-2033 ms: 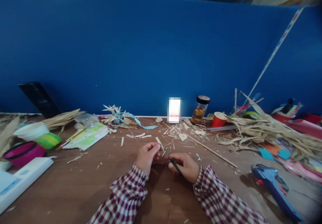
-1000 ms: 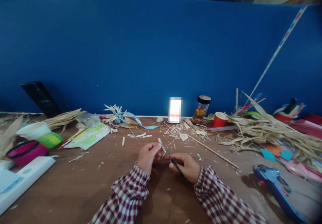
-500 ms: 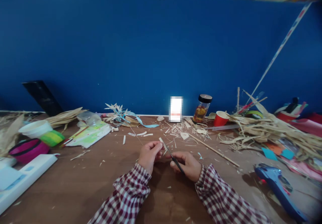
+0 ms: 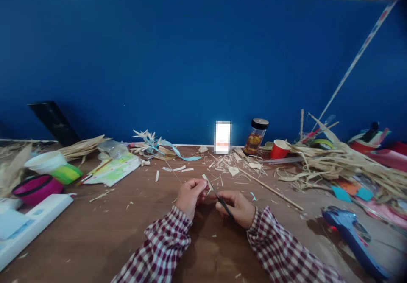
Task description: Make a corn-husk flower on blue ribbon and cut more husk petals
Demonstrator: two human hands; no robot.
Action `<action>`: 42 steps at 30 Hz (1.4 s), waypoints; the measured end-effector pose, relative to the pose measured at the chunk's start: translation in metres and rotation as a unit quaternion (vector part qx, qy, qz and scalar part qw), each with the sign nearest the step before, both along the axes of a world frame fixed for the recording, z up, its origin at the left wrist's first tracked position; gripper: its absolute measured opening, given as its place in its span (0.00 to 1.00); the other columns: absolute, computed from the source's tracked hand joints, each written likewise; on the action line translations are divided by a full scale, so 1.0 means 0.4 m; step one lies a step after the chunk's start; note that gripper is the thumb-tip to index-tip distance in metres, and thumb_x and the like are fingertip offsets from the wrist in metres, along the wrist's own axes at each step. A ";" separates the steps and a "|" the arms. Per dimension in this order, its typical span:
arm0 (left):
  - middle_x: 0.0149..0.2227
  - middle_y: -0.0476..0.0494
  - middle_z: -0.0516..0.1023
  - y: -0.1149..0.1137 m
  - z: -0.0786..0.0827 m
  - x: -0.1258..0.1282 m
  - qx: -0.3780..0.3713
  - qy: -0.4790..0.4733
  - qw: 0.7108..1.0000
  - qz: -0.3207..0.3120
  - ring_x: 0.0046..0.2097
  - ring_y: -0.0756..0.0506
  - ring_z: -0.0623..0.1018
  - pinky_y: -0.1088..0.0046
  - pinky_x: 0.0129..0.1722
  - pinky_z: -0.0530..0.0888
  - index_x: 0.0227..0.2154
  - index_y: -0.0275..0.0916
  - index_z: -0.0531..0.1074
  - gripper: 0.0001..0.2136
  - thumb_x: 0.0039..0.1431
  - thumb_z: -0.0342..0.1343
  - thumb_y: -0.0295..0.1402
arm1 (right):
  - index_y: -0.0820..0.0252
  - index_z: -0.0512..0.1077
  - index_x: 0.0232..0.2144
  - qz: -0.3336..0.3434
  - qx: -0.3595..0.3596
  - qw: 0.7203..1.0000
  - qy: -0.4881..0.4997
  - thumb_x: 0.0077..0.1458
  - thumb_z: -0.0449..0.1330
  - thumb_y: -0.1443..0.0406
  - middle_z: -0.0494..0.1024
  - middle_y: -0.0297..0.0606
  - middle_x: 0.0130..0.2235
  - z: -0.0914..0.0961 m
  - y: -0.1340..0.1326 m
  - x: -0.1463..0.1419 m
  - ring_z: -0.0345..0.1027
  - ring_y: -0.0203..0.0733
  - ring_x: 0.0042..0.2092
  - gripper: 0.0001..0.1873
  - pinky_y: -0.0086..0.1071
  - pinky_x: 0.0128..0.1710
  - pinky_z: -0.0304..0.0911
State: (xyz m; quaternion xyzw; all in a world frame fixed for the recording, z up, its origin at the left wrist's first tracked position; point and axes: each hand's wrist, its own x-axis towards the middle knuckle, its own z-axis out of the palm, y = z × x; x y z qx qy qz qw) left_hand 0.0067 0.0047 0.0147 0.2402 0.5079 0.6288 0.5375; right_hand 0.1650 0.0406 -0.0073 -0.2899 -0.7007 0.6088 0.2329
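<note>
Near the middle of the table, my left hand pinches a short pale strip, which looks like dried husk, between thumb and fingertips. My right hand is closed around a slim black-handled tool. Its narrow metal end reaches up and left to the strip, close to my left fingertips; whether it touches is too small to tell. The tool is seen edge-on, so its exact kind is unclear. A thin straight strand runs toward the back of my left hand. Pale shavings lie beyond both hands.
A blue glue gun lies at right, below a heap of dried husk strips. A thin stick, red cup and lidded jar stand or lie behind. At left are a white power strip and magenta bowl.
Almost nothing differs. Both hands, the strip and the tool appear shifted very slightly to the right, with the grips unchanged.
</note>
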 end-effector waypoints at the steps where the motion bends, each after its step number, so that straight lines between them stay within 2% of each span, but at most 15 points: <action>1: 0.20 0.50 0.72 0.001 0.000 -0.001 0.001 0.000 1.000 -0.001 0.19 0.57 0.65 0.84 0.16 0.63 0.21 0.33 0.71 0.12 0.36 0.64 0.36 | 0.63 0.70 0.42 0.000 0.000 1.000 0.002 0.48 0.59 0.56 0.63 0.29 0.19 0.000 0.000 0.000 0.56 0.30 0.22 0.21 0.25 0.22 0.53; 15: 0.20 0.50 0.73 0.003 -0.006 -0.004 -0.003 0.011 1.000 0.003 0.19 0.57 0.65 0.84 0.16 0.63 0.21 0.33 0.72 0.12 0.35 0.64 0.36 | 0.62 0.70 0.41 -0.006 0.000 1.000 -0.003 0.48 0.58 0.58 0.63 0.28 0.19 -0.015 0.005 -0.002 0.56 0.29 0.21 0.19 0.24 0.21 0.53; 42: 0.20 0.51 0.72 0.003 -0.006 -0.007 -0.011 0.015 1.000 0.004 0.19 0.57 0.65 0.84 0.16 0.63 0.21 0.33 0.71 0.11 0.36 0.64 0.35 | 0.63 0.71 0.39 -0.016 0.011 1.000 -0.023 0.47 0.59 0.57 0.63 0.28 0.18 0.001 0.001 -0.001 0.55 0.29 0.20 0.18 0.23 0.20 0.52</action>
